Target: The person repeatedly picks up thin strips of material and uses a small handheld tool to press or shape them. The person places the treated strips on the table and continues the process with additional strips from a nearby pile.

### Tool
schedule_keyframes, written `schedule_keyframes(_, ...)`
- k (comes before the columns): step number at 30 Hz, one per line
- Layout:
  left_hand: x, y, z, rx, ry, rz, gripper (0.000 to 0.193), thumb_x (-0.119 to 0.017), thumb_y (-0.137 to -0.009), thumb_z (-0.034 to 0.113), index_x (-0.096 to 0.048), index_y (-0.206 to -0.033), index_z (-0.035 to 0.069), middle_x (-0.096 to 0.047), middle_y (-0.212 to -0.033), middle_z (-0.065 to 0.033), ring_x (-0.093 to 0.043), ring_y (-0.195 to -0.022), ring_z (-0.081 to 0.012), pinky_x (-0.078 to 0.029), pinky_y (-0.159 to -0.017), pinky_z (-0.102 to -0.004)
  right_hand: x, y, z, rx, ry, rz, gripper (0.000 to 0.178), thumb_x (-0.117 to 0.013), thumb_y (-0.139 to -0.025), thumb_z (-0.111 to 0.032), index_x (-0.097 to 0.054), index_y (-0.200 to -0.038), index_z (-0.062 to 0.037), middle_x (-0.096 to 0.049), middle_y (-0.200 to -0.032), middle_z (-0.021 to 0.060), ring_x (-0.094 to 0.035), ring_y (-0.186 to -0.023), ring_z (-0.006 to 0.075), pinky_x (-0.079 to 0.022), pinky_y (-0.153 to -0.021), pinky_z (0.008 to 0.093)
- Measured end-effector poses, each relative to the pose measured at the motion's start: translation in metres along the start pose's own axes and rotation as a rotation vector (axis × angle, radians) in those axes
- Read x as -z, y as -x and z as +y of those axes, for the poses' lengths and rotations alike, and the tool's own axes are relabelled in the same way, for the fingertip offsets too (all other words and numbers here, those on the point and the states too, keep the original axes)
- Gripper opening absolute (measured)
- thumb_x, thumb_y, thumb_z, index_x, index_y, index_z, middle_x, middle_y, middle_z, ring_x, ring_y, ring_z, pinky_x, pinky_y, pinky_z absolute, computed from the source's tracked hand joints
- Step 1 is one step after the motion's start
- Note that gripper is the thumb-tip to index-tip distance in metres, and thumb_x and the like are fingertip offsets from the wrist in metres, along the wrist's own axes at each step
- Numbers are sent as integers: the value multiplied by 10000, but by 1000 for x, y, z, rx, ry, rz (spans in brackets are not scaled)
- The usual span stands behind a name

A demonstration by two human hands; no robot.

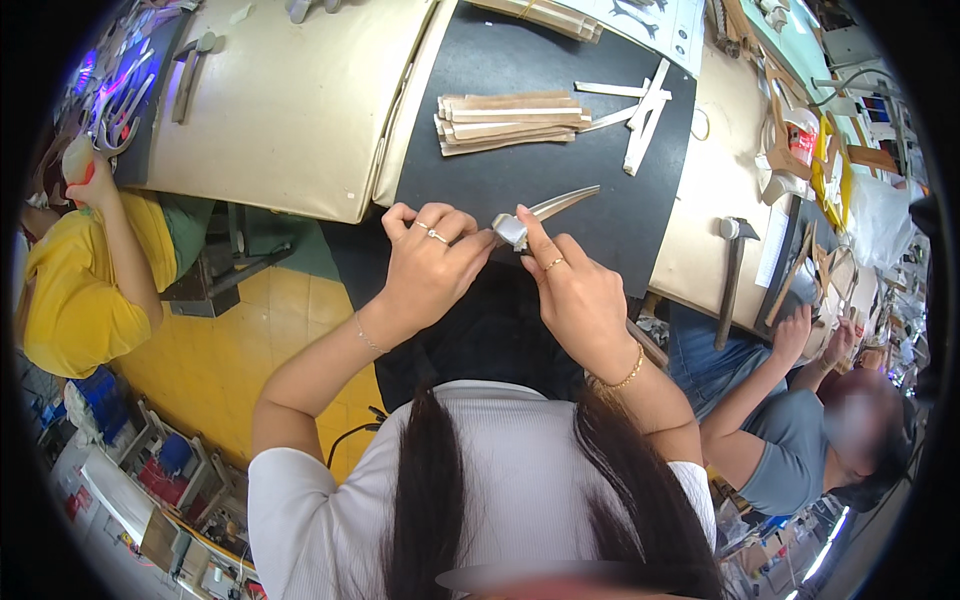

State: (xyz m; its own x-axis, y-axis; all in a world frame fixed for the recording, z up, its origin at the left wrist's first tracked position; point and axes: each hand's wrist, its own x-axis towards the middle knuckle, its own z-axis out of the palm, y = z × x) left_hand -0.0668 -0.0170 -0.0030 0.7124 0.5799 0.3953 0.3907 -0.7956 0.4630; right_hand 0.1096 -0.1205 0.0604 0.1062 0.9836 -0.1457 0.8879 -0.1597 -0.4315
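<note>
Between my hands, over the near edge of the black tabletop (600,240), is a curved silvery strip (565,201) with a folded, lighter end (510,230). My right hand (590,300) pinches that end between thumb and index finger. The fingers of my left hand (430,260) are pressed together at its left side, closed on the same piece; their exact contact is partly hidden. The strip's thin tip points away to the right. Farther back lies a stack of brown and white strips (515,122), with a few loose white strips (642,118) crossing each other to its right.
Another bundle of strips (545,15) and a printed sheet (650,25) lie at the far edge. A hammer (735,270) rests on the right, another hammer (188,75) at the far left. One person in yellow (100,270) works at left, another in grey (780,450) at right.
</note>
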Motion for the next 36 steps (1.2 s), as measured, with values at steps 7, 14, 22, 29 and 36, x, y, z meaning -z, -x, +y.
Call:
schedule_keyframes(7, -2, 2, 1, 7, -2, 37, 206, -876, -697, 126, -712, -821, 129, -636, -904, 42, -600, -914, -179, -310, -837, -429, 5, 3, 1, 108, -7, 148, 590, -691, -961, -182, -522, -1527, -171, -545, -802, 57, -641, -603, 220, -503, -512, 361)
schedule_keyframes(14, 1, 4, 0, -21, -43, 35, 222, -877, -683, 137, -705, -824, 126, -644, -922, 39, -604, -928, -184, -314, -839, -436, 1, -1, -3, 95, -38, 139, 612, -710, -936, -157, -528, -1520, -163, -542, -798, 52, -637, -610, 219, -508, -523, 357)
schedule_keyframes(22, 5, 12, -1, -12, -48, 5, 219, -861, -712, 146, -719, -878, 137, -625, -918, 46, -600, -932, -170, -313, -844, -445, -5, 0, -1, 145, -15, 123, 597, -705, -942, -167, -532, -1514, -161, -544, -795, 50, -638, -598, 212, -509, -510, 352)
schedule_keyframes(29, 14, 9, -1, 58, 33, -14, 212, -848, -739, 134, -726, -912, 145, -627, -879, 42, -609, -894, -166, -312, -840, -429, -3, 5, 0, 129, -44, 93, 596, -706, -943, -175, -535, -1515, -180, -542, -792, 64, -637, -597, 235, -519, -529, 366)
schedule_keyframes(36, 15, -56, -10, -195, 267, -179, 303, -724, -787, -48, -741, -1063, 76, -691, -1119, -82, -638, -1024, -265, -454, -946, -395, 23, 17, 30, -13, -400, 547, 465, -637, -985, -10, -560, -1444, -1, -684, -1301, 186, -731, -889, 300, -576, -784, 362)
